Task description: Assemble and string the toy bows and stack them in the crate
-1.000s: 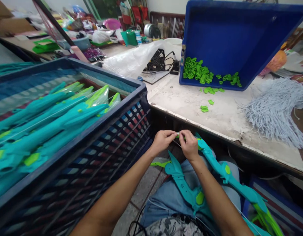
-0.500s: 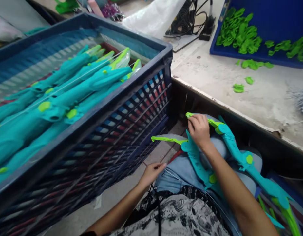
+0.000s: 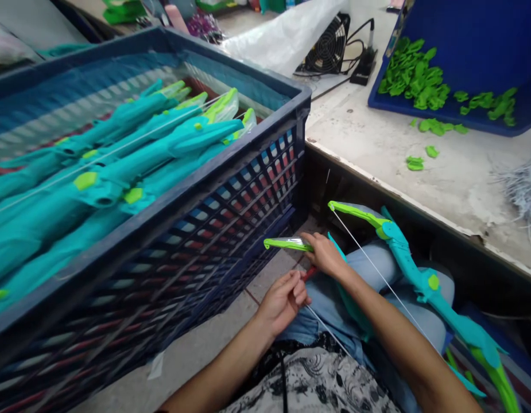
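Two turquoise toy bows with lime-green limbs lie across my lap. On the nearer toy bow (image 3: 286,244), my right hand (image 3: 328,255) has its fingers closed around the green limb, covering where it meets the turquoise part. My left hand (image 3: 286,301) is closed just below, pinching a white string (image 3: 328,330) that runs down toward my waist; the string's end is hidden in the fingers. The farther toy bow (image 3: 433,281) lies beyond my right forearm, untouched by the fingers. Its own white string runs taut from the green tip.
A dark blue crate (image 3: 231,189) on the left holds several turquoise toy bows (image 3: 131,149). A worktable (image 3: 347,126) borders my lap, bearing a blue bin (image 3: 476,34) of green pieces (image 3: 414,74), a black fan (image 3: 332,43) and a bundle of white strings (image 3: 521,189).
My right hand has left the farther bow's tip, where a string now shows, and moved down-left onto the nearer bow's limb. My left hand has risen toward it with the string.
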{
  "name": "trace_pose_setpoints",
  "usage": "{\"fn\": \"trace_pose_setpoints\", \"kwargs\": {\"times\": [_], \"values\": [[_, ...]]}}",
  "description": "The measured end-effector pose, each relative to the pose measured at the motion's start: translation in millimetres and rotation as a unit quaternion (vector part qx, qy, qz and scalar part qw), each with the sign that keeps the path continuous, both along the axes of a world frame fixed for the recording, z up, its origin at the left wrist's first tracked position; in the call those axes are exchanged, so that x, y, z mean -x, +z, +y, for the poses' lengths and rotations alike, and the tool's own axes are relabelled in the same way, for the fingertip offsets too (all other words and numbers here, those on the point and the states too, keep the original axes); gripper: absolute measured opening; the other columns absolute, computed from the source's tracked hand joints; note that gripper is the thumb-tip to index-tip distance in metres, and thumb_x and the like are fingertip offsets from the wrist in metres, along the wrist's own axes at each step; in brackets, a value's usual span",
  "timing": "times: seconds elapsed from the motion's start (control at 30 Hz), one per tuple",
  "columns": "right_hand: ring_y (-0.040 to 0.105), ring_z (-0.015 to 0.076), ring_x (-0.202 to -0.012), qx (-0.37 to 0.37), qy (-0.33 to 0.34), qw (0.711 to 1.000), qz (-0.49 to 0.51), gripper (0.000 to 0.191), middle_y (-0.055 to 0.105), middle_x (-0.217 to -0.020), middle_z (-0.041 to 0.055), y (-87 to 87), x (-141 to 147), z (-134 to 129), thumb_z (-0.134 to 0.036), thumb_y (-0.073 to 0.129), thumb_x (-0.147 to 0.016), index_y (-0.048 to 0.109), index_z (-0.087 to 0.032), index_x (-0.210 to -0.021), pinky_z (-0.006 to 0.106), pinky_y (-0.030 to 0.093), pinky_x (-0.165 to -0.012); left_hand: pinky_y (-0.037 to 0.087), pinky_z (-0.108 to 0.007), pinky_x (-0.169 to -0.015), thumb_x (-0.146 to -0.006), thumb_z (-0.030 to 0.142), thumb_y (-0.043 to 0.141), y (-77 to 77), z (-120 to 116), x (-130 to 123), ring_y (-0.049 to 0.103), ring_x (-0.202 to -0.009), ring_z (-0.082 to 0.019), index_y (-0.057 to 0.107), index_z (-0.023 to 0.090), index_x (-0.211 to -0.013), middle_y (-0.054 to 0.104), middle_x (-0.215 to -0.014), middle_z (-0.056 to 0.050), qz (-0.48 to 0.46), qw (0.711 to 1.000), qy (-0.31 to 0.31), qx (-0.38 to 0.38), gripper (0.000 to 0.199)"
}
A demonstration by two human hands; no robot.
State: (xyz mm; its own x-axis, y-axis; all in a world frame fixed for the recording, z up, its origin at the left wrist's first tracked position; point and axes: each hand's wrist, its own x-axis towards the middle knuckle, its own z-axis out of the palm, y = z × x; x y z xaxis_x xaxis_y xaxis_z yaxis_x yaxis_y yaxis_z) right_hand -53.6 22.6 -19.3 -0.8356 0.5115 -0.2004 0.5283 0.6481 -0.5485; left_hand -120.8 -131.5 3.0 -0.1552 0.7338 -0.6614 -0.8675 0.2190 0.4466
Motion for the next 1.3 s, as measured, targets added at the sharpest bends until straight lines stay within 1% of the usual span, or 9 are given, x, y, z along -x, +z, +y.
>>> {"fn": "trace_pose_setpoints", "kwargs": {"times": [0.07,0.1,0.23,0.3,0.43,0.63,0.93,1.2,1.3], "values": [[0.061,0.0234,-0.104,0.127,-0.030,0.988,0.082,0.048,0.065,-0.113,0.0090,-2.1,-7.6,7.6,-0.018,0.066,-0.078,0.057,-0.019,-0.125,0.036,0.046,-0.092,0.028,-0.016,-0.043,-0.068,0.034,0.080,11.2,13.9,0.5,0.026,-0.039,-0.003,0.062,0.013,-0.089,0.034,-0.046,0.011,-0.016,0.998,0.003,-0.055,0.034],[0.060,0.0227,-0.105,0.196,-0.049,0.971,0.124,0.048,0.066,-0.114,0.0069,-4.1,-12.5,10.3,-0.021,0.068,-0.076,0.058,-0.020,-0.123,0.036,0.046,-0.094,0.023,-0.015,-0.041,-0.071,0.032,0.077,15.7,19.5,2.6,0.024,-0.040,-0.003,0.062,0.013,-0.095,0.033,-0.047,0.011,-0.010,0.997,0.006,-0.076,0.034],[0.060,0.0236,-0.109,0.410,-0.138,0.869,0.243,0.055,0.065,-0.119,0.0060,-12.8,-34.7,10.1,-0.034,0.075,-0.067,0.061,-0.021,-0.119,0.037,0.046,-0.095,0.022,-0.017,-0.045,-0.073,0.023,0.071,27.6,31.5,22.0,0.029,-0.046,-0.005,0.057,0.012,-0.106,0.037,-0.056,0.008,0.053,0.992,0.034,-0.111,0.037],[0.058,0.0241,-0.112,0.462,-0.162,0.833,0.257,0.057,0.065,-0.120,0.0059,-13.0,-43.1,5.8,-0.035,0.079,-0.063,0.062,-0.022,-0.117,0.039,0.044,-0.098,0.022,-0.018,-0.046,-0.070,0.020,0.069,30.1,34.1,33.5,0.029,-0.048,-0.005,0.055,0.013,-0.104,0.038,-0.057,0.008,0.119,0.986,0.036,-0.113,0.038],[0.058,0.0241,-0.114,0.501,-0.167,0.808,0.259,0.056,0.065,-0.120,0.0054,-6.7,-50.0,0.1,-0.033,0.082,-0.062,0.064,-0.024,-0.114,0.041,0.041,-0.102,0.020,-0.019,-0.046,-0.072,0.022,0.065,34.3,41.4,50.7,0.027,-0.047,-0.006,0.047,0.018,-0.112,0.040,-0.056,0.010,0.256,0.958,0.007,-0.126,0.044],[0.059,0.0255,-0.112,0.518,-0.179,0.796,0.259,0.057,0.067,-0.118,0.0064,-8.1,-49.0,1.5,-0.035,0.084,-0.059,0.065,-0.024,-0.111,0.042,0.044,-0.098,0.021,-0.022,-0.048,-0.077,0.026,0.060,43.3,55.0,63.9,0.031,-0.050,-0.007,0.036,0.018,-0.133,0.041,-0.059,0.010,0.318,0.925,-0.078,-0.193,0.061],[0.059,0.0248,-0.113,0.513,-0.178,0.802,0.250,0.056,0.066,-0.119,0.0064,-6.9,-49.1,1.2,-0.033,0.083,-0.059,0.064,-0.024,-0.111,0.042,0.041,-0.102,0.023,-0.023,-0.050,-0.079,0.026,0.059,41.5,65.2,74.7,0.031,-0.051,-0.007,0.035,0.020,-0.138,0.038,-0.060,0.009,0.333,0.908,-0.117,-0.226,0.064],[0.060,0.0250,-0.111,0.482,-0.161,0.823,0.253,0.054,0.066,-0.118,0.0063,-6.8,-49.6,-0.5,-0.038,0.080,-0.064,0.064,-0.025,-0.113,0.041,0.046,-0.098,0.024,-0.023,-0.051,-0.081,0.033,0.059,42.3,72.9,71.9,0.031,-0.054,-0.008,0.035,0.019,-0.139,0.036,-0.063,0.008,0.355,0.898,-0.128,-0.225,0.064],[0.058,0.0257,-0.113,0.416,-0.149,0.858,0.263,0.054,0.065,-0.120,0.0076,-12.1,-51.1,-4.7,-0.042,0.075,-0.071,0.061,-0.024,-0.120,0.043,0.045,-0.100,0.028,-0.022,-0.055,-0.080,0.032,0.061,42.3,74.4,65.9,0.035,-0.057,-0.008,0.041,0.017,-0.133,0.038,-0.064,0.008,0.436,0.872,-0.118,-0.190,0.059]]}}
